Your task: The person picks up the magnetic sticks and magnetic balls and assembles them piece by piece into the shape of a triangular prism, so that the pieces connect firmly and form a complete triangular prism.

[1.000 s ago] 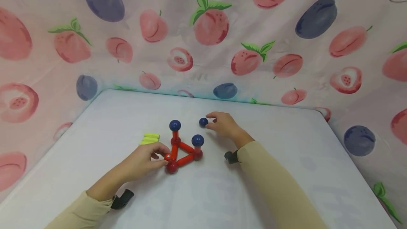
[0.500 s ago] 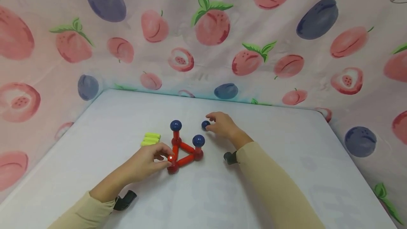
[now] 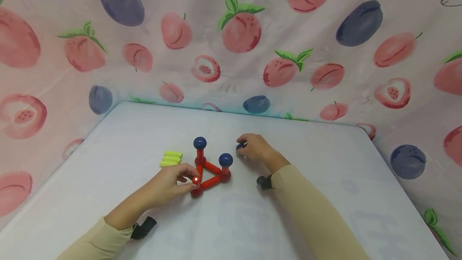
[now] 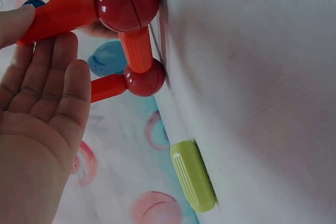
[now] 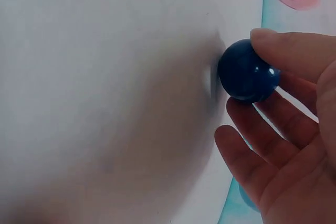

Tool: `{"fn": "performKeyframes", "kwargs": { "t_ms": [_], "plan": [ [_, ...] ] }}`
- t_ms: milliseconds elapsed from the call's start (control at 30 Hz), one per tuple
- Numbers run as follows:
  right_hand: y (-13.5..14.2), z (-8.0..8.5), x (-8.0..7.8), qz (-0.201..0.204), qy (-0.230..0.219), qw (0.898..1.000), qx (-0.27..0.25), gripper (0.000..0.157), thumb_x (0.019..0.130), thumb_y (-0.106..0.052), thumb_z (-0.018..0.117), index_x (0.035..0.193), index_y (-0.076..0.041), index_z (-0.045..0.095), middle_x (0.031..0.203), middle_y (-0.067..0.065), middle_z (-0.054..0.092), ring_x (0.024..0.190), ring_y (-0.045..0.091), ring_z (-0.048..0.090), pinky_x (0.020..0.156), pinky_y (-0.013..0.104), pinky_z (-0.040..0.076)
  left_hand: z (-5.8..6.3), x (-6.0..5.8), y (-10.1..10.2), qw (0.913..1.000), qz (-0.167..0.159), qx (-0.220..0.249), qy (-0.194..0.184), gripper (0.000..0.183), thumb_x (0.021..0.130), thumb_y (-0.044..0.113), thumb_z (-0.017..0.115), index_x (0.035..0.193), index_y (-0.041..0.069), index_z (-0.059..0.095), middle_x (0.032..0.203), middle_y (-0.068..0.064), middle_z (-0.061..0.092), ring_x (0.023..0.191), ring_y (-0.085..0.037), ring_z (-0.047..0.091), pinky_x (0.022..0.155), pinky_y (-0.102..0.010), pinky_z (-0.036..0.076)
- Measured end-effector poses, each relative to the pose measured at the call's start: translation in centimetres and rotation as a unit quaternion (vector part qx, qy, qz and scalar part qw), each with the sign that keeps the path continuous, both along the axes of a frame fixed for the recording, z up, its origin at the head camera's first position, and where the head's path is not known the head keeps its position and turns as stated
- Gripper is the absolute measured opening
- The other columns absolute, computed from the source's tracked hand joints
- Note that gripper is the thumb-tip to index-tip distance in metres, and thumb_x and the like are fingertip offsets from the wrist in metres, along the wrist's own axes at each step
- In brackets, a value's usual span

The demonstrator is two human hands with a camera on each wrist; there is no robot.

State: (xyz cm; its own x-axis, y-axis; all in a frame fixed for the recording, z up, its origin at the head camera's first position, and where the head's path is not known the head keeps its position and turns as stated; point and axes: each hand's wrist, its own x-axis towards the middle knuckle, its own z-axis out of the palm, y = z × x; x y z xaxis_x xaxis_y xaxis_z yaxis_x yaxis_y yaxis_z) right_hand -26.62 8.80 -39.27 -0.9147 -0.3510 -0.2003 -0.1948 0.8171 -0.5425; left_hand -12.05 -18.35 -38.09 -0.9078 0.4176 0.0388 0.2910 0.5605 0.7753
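Observation:
A triangle of red rods and red balls (image 3: 211,182) lies on the white table. Two of its corners carry upright red rods topped with blue balls, one at the back (image 3: 200,143) and one at the right (image 3: 225,159). At the near corner, thumb and fingers of my left hand (image 3: 167,184) pinch an upright red rod (image 4: 63,15), which stands on the red corner ball (image 4: 128,1). Farther right, my right hand (image 3: 257,148) pinches a loose blue ball (image 5: 248,72) low over the tabletop between thumb and fingertips.
Several yellow-green rods (image 3: 171,159) lie side by side just behind my left hand. A fruit-patterned cloth (image 3: 231,71) hangs around the back and sides of the table (image 3: 310,151). Black wrist straps show at both cuffs.
My right hand has closed on the loose blue ball and drawn it slightly right and nearer. The left hand has brought the red rod upright over the near corner ball.

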Motion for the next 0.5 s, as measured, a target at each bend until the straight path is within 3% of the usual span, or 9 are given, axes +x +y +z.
{"fn": "performKeyframes", "kwargs": {
  "t_ms": [200,500],
  "plan": [
    [0.5,0.4,0.4,-0.01,0.0,1.0,-0.011,0.043,0.091,-0.019,0.074,0.131,-0.008,0.061,0.123,0.009,0.063,0.116,0.027,0.055,0.104,0.043,0.045,-0.3,-0.1,0.1,1.0,0.002,0.003,0.001,0.02,0.09,0.01,0.075,0.108,0.008,0.068,0.098,0.006,0.066,0.097,-0.017,0.064,0.087,-0.033,0.055],
    [1.1,2.4,1.6,-0.007,0.044,0.992,-0.121,0.045,0.093,-0.021,0.071,0.134,-0.005,0.058,0.123,0.009,0.065,0.118,0.026,0.057,0.101,0.043,0.048,-0.2,0.0,0.0,1.0,0.009,-0.001,0.003,0.019,0.09,0.01,0.074,0.108,0.007,0.068,0.098,0.006,0.067,0.095,-0.016,0.064,0.085,-0.03,0.055]
  ]
}}
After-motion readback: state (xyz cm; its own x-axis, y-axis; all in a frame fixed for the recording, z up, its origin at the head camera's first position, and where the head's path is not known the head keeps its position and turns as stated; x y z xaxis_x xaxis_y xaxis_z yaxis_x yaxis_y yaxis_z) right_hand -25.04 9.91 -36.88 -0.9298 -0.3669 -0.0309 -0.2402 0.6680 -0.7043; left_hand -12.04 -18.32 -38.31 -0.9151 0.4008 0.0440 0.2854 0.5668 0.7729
